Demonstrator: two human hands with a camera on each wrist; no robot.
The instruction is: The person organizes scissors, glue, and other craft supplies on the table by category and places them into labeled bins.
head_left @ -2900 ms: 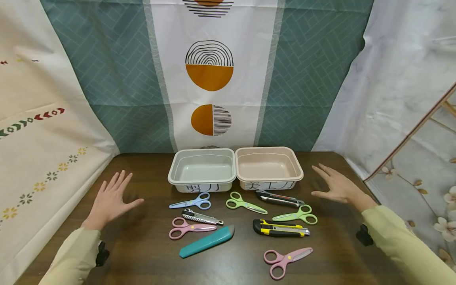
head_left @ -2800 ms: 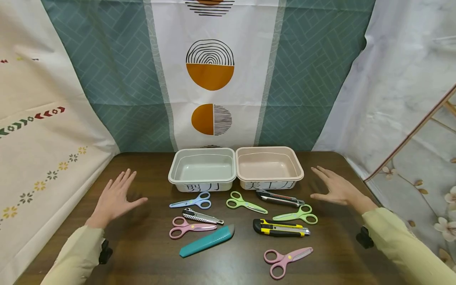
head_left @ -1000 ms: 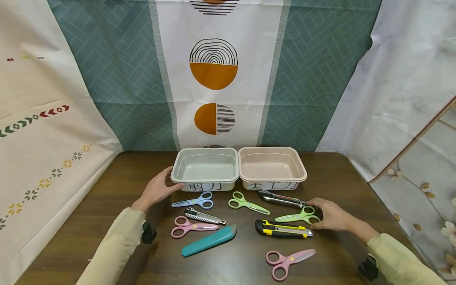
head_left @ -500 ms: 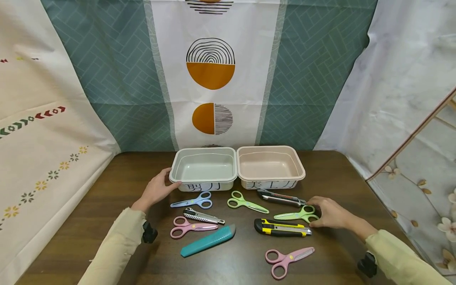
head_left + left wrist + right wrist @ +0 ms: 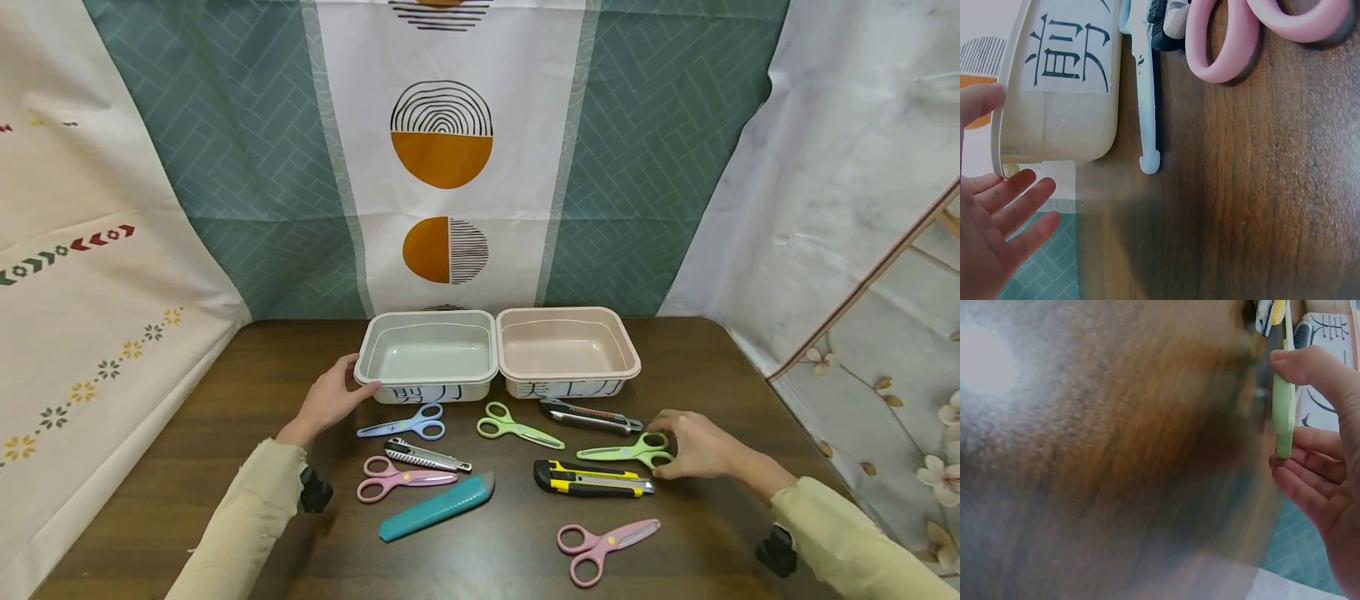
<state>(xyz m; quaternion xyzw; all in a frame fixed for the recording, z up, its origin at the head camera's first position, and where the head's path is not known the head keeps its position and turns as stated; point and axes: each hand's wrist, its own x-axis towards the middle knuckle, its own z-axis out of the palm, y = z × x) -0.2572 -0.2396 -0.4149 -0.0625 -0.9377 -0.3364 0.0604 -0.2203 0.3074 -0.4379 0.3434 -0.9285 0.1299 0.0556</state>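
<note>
Green scissors (image 5: 628, 453), untouched earlier, are now pinched in the right hand (image 5: 693, 446); the left hand (image 5: 326, 404) grips the grey tub (image 5: 476, 390)

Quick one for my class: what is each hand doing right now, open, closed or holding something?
Left hand: gripping the left bin by its edge.
Right hand: holding the rightmost green scissors by the handles.

Grips the green scissors (image 5: 1283, 415) between thumb (image 5: 1310, 365) and fingers (image 5: 1304, 481) of the right hand (image 5: 1342, 500), over the tabletop (image 5: 1116, 444), with teal cloth (image 5: 1297, 544) beyond its edge. Shows a yellow-and-black tool (image 5: 1277, 311) and lettered white label (image 5: 1335, 339) past the thumb.
</note>
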